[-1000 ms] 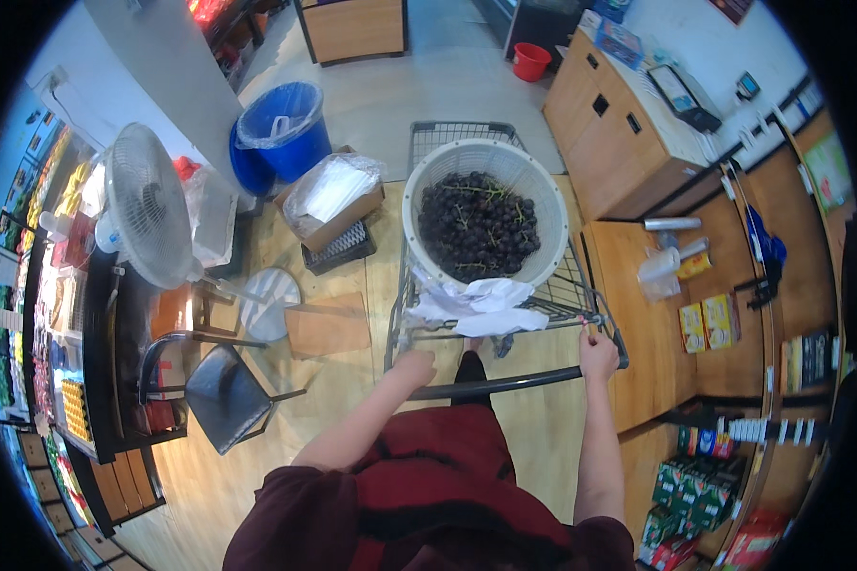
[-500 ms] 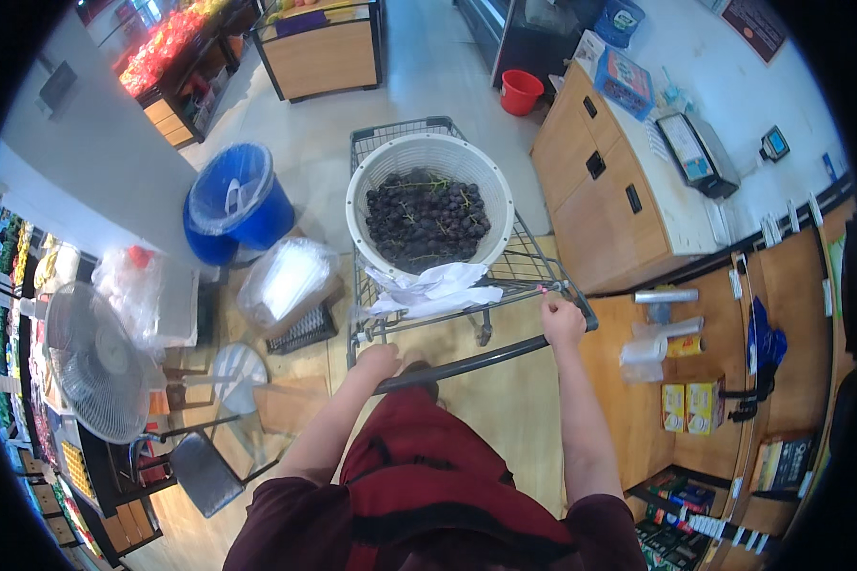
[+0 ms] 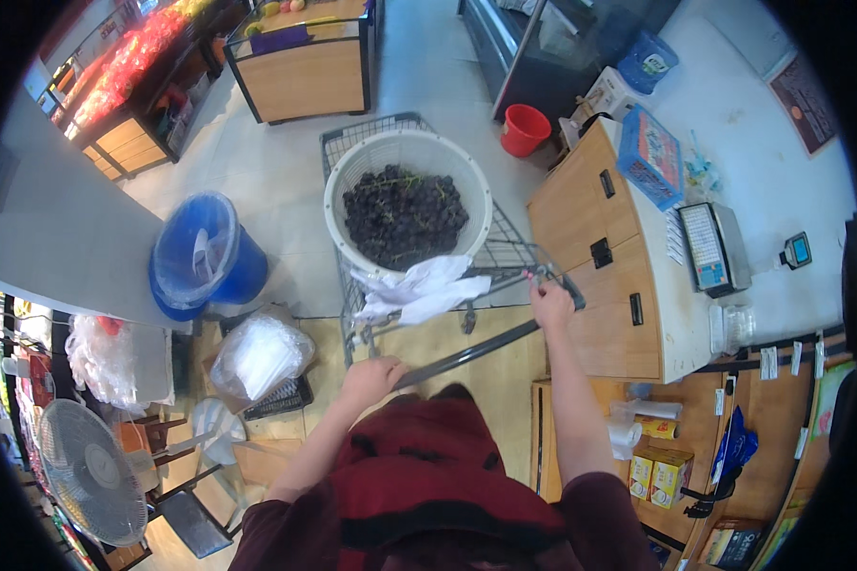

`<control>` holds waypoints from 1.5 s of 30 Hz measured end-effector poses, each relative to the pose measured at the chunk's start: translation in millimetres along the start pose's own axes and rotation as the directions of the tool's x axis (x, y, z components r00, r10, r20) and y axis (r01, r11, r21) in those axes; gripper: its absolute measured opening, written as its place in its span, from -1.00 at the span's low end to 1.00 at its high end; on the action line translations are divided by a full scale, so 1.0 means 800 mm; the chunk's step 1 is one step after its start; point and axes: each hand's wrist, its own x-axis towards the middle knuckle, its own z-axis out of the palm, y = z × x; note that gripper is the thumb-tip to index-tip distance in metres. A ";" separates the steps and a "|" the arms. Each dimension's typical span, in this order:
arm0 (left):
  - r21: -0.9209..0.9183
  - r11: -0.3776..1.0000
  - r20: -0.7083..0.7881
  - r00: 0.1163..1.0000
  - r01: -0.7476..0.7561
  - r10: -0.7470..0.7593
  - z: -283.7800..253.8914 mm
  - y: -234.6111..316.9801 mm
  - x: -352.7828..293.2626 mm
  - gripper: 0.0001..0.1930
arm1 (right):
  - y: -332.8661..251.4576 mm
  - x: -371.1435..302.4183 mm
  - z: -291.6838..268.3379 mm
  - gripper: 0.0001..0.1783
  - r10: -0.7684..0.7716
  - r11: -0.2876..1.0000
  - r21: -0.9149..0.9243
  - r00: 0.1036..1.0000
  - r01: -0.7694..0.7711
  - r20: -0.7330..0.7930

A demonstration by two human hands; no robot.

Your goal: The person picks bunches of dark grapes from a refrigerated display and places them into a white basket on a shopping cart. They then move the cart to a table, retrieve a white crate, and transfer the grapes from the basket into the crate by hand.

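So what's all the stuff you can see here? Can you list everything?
shopping cart: one, grey wire, centre, on the floor
cart handle bar: one, dark, across the near end of the cart
basket: one, white, round, sitting in the cart
grapes: a heap, dark purple, inside the basket
plastic bags: a bunch, white, at the basket's near rim
bin: one, blue, left of the cart
bucket: one, red, beyond the counter
counter: one, wooden, right of the cart
scale: one, grey, on the counter
fan: one, white, lower left
left hand: on the handle bar
right hand: at the bar's right end
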 end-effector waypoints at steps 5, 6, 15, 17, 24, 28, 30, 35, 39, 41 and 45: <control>0.279 0.957 0.181 0.974 0.083 -0.138 -0.065 0.026 0.111 -0.51 | -0.050 0.139 0.010 -0.60 -0.017 0.999 0.035 1.000 0.017 -0.003; 0.270 0.958 0.154 0.978 0.093 -0.138 -0.076 0.025 0.136 -0.49 | -0.061 0.169 0.011 -0.60 -0.028 0.999 0.043 1.000 0.028 -0.003; 0.186 0.980 0.083 0.993 0.071 -0.088 -0.141 0.000 0.333 -0.49 | -0.143 0.391 0.023 -0.64 -0.090 0.983 0.157 0.996 0.092 -0.019; 0.196 0.979 0.061 0.995 0.060 -0.073 -0.157 -0.006 0.365 -0.50 | -0.181 0.419 0.018 -0.72 -0.051 0.943 0.306 0.965 0.132 -0.259; 0.113 0.993 0.019 0.999 -0.040 0.038 -0.202 -0.042 0.461 -0.59 | -0.448 0.398 0.023 -0.71 -0.471 0.430 0.497 0.657 0.754 -0.589; 0.009 0.977 0.083 0.973 -0.215 0.213 -0.227 -0.067 0.499 -0.50 | -0.604 0.404 0.079 -0.44 -0.713 0.467 0.440 0.621 0.767 -0.325; -0.124 0.914 0.060 0.916 -0.387 0.396 -0.257 -0.092 0.528 -0.43 | -0.663 0.433 0.121 -0.28 -0.632 0.702 0.391 0.774 0.596 -0.044; -0.703 0.671 0.303 0.755 -0.235 0.582 -0.367 -0.187 0.559 -0.52 | -0.705 0.455 0.210 -0.02 -0.440 0.895 0.110 0.813 0.433 0.382; -0.843 0.504 0.397 0.850 0.188 0.347 -0.439 -0.312 0.547 -0.59 | -0.700 0.451 0.240 0.01 -0.413 0.910 0.107 0.860 0.400 0.299; -0.841 0.401 0.372 0.926 0.364 -0.062 -0.468 -0.397 0.550 -0.61 | -0.705 0.458 0.244 -0.01 -0.358 0.931 0.055 0.870 0.361 0.339; -0.626 0.635 -0.057 0.786 0.453 -0.616 -0.493 -0.524 0.537 -0.60 | -0.713 0.468 0.233 -0.07 -0.422 0.890 -0.005 0.828 0.455 0.369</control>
